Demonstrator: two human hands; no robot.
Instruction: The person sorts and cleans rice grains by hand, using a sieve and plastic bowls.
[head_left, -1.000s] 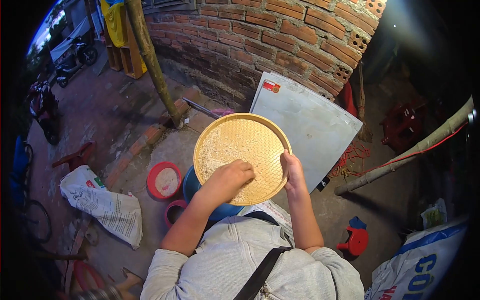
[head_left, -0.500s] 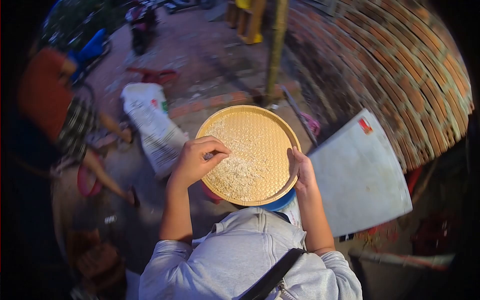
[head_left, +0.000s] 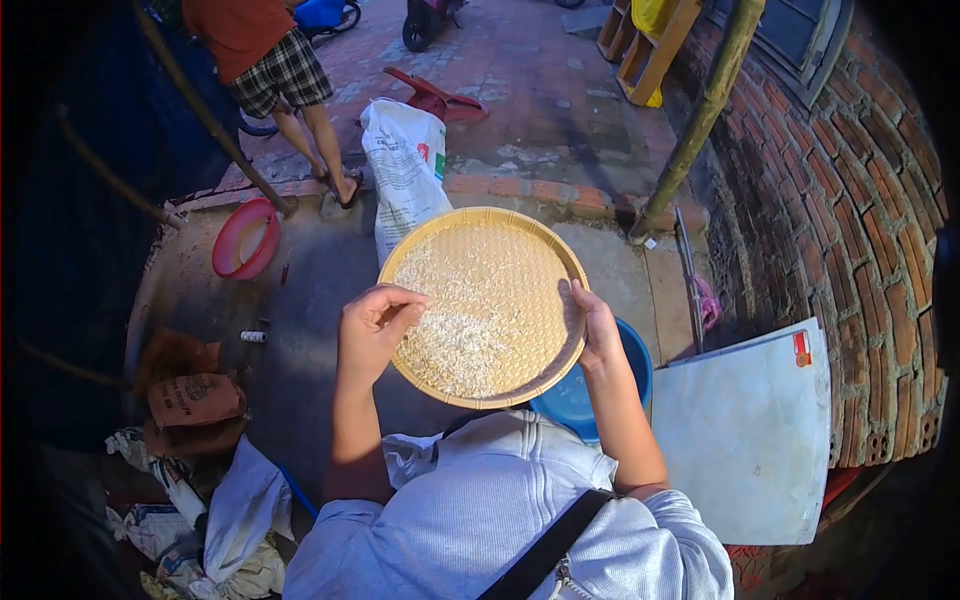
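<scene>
A round yellow woven tray (head_left: 545, 265) is held in front of my chest, with pale grains (head_left: 455, 350) spread mostly over its left and lower part. My right hand (head_left: 598, 325) grips the tray's right rim, thumb on top and the other fingers hidden beneath. At the left rim, my left hand (head_left: 375, 325) is above the grains with thumb and forefinger brought together; what they pinch, if anything, is too small to make out.
A blue basin (head_left: 630, 375) sits beneath the tray, beside a pale panel (head_left: 740, 430). Ahead stand a white sack (head_left: 400, 160) and a bamboo pole (head_left: 700, 120). A person (head_left: 290, 80) is at the upper left, near a pink basin (head_left: 245, 240). Sacks (head_left: 245, 510) lie lower left.
The view has turned, so the surroundings appear shifted right and more of the blue basin shows. My left hand stays pinched over the grains, and my right hand keeps hold of the tray.
</scene>
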